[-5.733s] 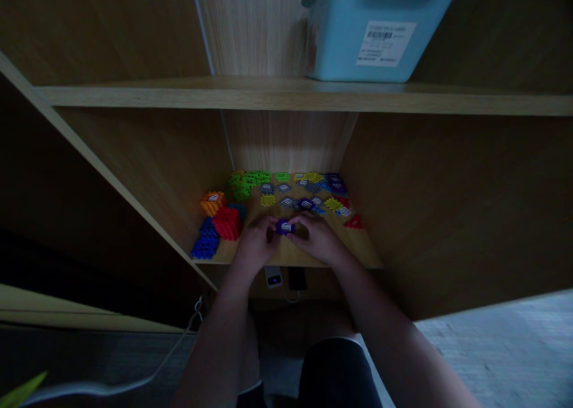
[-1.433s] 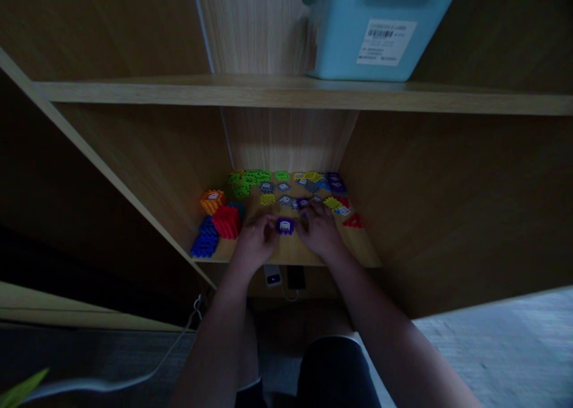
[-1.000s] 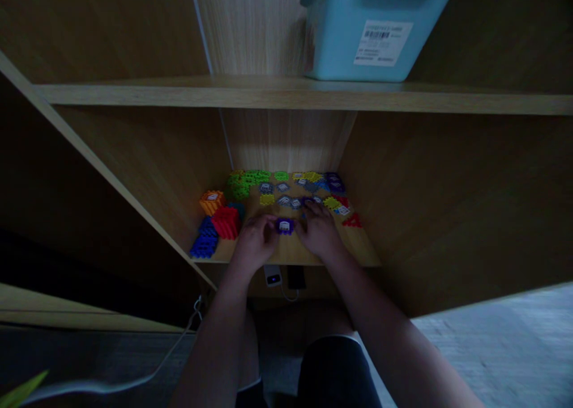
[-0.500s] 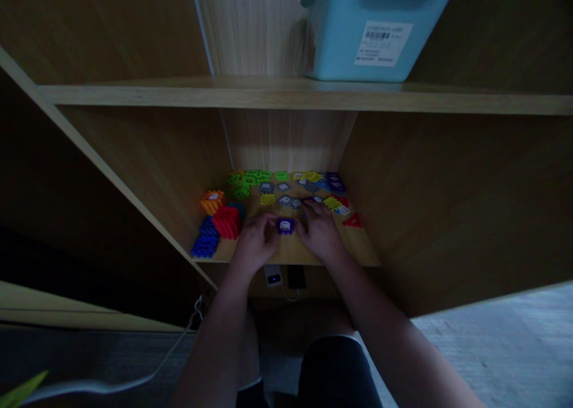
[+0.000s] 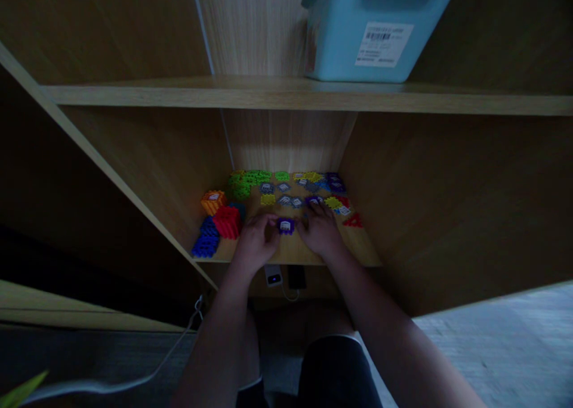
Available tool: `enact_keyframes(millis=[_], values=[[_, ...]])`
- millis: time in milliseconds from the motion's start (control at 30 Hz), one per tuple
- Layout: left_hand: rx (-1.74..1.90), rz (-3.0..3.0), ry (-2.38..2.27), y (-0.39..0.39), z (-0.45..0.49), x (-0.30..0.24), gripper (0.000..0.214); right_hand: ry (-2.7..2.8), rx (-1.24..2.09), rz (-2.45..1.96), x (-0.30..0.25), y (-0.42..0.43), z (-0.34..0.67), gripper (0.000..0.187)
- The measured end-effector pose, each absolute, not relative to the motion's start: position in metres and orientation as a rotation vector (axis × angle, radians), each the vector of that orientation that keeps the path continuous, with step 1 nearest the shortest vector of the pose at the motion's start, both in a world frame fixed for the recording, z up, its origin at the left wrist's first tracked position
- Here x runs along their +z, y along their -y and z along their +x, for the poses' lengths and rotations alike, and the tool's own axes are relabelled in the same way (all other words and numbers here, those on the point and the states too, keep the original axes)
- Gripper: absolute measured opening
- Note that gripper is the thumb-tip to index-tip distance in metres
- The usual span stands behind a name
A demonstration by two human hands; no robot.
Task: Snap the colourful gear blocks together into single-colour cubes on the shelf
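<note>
Fingers parted, the right hand (image 5: 320,226) touches the far purple tile (image 5: 313,200), now shifted right; the left hand (image 5: 256,239), also parted, flanks the near purple tile (image 5: 285,225).

this is looking like a room in a home, though a playroom elsewhere is also fitting: a pale wooden shelf unit (image 5: 179,95) is filling most of the view, and a labelled light-blue storage tub (image 5: 380,8) is standing at one o'clock. bright plastic toy pieces (image 5: 285,200) are lying around the dial's centre, a white cable (image 5: 96,389) is trailing between seven and eight o'clock, and grey floor (image 5: 505,348) is showing at four o'clock.
</note>
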State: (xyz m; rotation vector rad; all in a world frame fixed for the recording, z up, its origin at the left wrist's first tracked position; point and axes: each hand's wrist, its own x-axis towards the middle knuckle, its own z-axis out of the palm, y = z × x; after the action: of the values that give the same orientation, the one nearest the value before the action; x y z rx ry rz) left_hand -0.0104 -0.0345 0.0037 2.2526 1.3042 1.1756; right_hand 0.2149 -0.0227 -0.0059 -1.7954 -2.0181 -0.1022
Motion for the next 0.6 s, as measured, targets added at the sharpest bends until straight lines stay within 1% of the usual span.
enact_keyframes(millis=[167, 333, 433, 533, 600], values=[[1.171, 2.254, -1.311, 0.034, -0.01, 0.003, 0.036, 1.956, -0.154, -1.737, -0.006, 0.025, 0.215, 0.064], [1.207, 2.257, -1.281, 0.037, -0.011, 0.005, 0.037, 1.93, -0.244, -1.512, 0.001, 0.035, 0.213, 0.069], [1.264, 2.216, -1.194, 0.04, -0.011, 0.007, 0.039, 2.025, -0.265, -1.304, 0.01, 0.045, 0.212, 0.067], [1.321, 2.055, -1.078, 0.043, -0.007, 0.008, 0.05, 2.177, -0.24, -1.108, 0.018, 0.055, 0.21, 0.062], [1.358, 1.892, -1.006, 0.044, -0.003, 0.008, 0.052, 2.268, -0.206, -1.02, 0.022, 0.06, 0.209, 0.06]])
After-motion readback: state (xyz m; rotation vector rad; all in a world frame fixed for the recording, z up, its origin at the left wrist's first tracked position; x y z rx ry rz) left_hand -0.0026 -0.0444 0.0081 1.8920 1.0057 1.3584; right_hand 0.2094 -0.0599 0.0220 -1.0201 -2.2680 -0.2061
